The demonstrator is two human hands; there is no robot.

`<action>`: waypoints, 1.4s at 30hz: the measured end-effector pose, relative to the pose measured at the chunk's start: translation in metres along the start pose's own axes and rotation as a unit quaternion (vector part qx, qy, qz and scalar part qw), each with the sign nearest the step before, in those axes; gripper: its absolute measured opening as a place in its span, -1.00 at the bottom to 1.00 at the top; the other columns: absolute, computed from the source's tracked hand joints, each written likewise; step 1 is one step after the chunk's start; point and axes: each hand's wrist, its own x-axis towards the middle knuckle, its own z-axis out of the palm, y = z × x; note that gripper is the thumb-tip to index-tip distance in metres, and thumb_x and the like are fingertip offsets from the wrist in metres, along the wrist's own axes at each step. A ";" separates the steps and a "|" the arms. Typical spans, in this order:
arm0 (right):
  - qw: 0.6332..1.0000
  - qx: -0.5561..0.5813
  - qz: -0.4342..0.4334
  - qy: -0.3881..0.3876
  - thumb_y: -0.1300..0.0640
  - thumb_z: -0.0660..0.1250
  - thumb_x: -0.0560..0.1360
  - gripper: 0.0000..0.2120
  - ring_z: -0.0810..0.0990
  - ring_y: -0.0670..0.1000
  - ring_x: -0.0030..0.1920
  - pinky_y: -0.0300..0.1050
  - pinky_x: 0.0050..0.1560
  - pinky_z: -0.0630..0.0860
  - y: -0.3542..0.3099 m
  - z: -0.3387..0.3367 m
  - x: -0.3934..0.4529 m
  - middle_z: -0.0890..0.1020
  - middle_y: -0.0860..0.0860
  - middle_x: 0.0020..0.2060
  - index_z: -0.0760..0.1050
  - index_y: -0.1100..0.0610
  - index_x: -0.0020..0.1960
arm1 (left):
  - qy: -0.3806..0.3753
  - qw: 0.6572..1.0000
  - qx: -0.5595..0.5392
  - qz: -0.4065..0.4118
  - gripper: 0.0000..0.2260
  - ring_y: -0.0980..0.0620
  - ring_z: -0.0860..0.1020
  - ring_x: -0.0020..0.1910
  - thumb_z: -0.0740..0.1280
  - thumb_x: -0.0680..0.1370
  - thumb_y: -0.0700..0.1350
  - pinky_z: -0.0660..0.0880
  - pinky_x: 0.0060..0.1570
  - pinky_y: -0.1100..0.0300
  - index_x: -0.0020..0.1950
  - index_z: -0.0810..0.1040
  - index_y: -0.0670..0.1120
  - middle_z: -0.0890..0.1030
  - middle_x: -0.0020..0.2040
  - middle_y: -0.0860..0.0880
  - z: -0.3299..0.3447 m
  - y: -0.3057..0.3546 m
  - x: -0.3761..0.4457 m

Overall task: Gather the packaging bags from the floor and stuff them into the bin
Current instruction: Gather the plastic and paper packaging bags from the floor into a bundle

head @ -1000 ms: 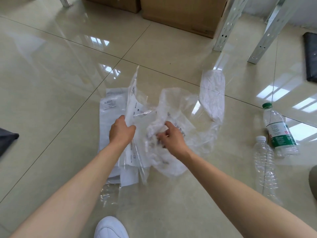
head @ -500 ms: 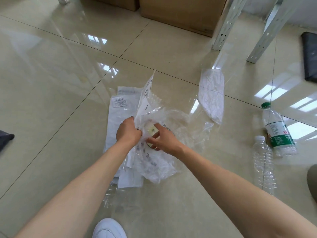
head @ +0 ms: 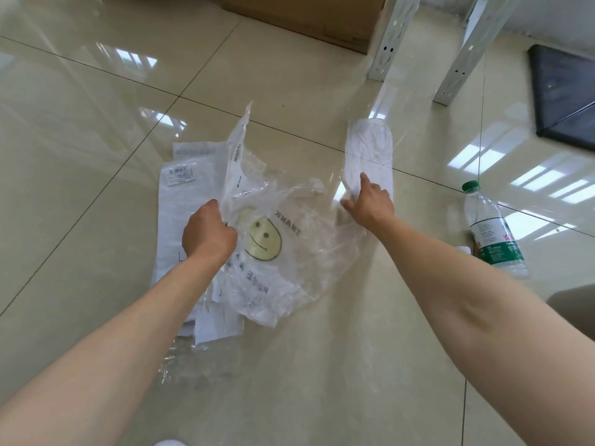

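Glossy tiles: left hand (head: 208, 235) clenches smiley bag (head: 273, 252); right hand (head: 370, 202) half-open on white bag (head: 370, 149), bottle (head: 492, 233) nearby.

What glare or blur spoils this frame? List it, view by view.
Head view: window glare streaks the glossy floor, brightest at right near the green-capped bottle; clear bags shimmer, edges hard to trace; wide-angle bends tile lines; right hand slightly soft, left hand sharp.
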 end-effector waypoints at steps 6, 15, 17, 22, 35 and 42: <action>0.999 -0.045 -0.004 0.021 0.24 0.18 0.52 -0.51 0.52 0.25 -0.02 0.08 -0.10 0.42 0.006 0.012 -0.001 0.45 0.19 0.16 0.21 0.07 0.42 | 0.001 1.000 -0.008 0.001 -0.87 -0.17 0.48 -0.19 0.28 0.46 -0.32 0.37 -0.28 0.10 -0.01 0.46 -0.21 0.53 -0.13 -0.13 0.006 0.007 -0.001; 0.951 0.277 -0.135 0.019 0.19 0.14 0.54 -0.53 0.59 -0.04 -0.15 -0.21 -0.08 0.50 -0.064 0.018 -0.104 0.59 0.01 0.04 0.39 0.00 0.44 | -0.021 0.992 -0.111 -0.047 -0.84 -0.19 0.57 -0.14 0.31 0.45 -0.30 0.49 -0.22 0.09 0.02 0.52 -0.19 0.60 -0.11 -0.12 0.007 0.011 -0.011; 0.929 0.330 -0.162 -0.040 0.16 0.16 0.55 -0.54 0.54 -0.14 -0.24 -0.23 -0.11 0.45 -0.075 0.028 -0.131 0.61 -0.09 -0.11 0.38 -0.04 0.44 | -0.039 0.982 -0.168 -0.079 -0.80 -0.20 0.59 -0.10 0.35 0.44 -0.30 0.53 -0.14 0.07 0.05 0.55 -0.18 0.62 -0.08 -0.13 0.006 0.012 -0.014; 0.875 0.445 -0.157 -0.108 0.05 0.15 0.62 -0.61 0.61 -0.12 0.05 -0.19 0.11 0.51 -0.089 0.044 -0.152 0.65 -0.10 0.04 0.35 -0.06 0.45 | -0.086 0.940 -0.304 -0.129 -0.74 -0.16 0.66 -0.05 0.36 0.43 -0.27 0.62 0.01 0.01 0.11 0.61 -0.15 0.69 -0.06 -0.14 0.006 0.010 -0.029; 0.902 0.356 -0.158 -0.184 -0.02 0.40 0.46 -0.16 0.49 -0.11 -0.41 -0.27 -0.35 0.43 -0.071 0.049 -0.155 0.55 0.01 -0.39 -0.03 -0.17 0.56 | -0.112 0.968 -0.208 -0.084 -0.78 -0.15 0.64 -0.18 0.45 0.36 -0.29 0.58 -0.21 0.13 -0.02 0.59 -0.16 0.64 -0.23 -0.08 0.014 0.017 -0.057; 0.979 0.127 -0.129 -0.093 -0.25 0.10 0.57 -0.45 0.60 0.14 0.13 0.10 0.10 0.55 -0.007 0.026 -0.161 0.63 0.06 0.14 0.01 -0.29 0.51 | -0.081 0.994 -0.072 0.000 -0.84 -0.21 0.60 -0.16 0.37 0.41 -0.25 0.50 -0.19 0.10 -0.02 0.56 -0.11 0.61 -0.15 -0.11 0.021 0.051 -0.077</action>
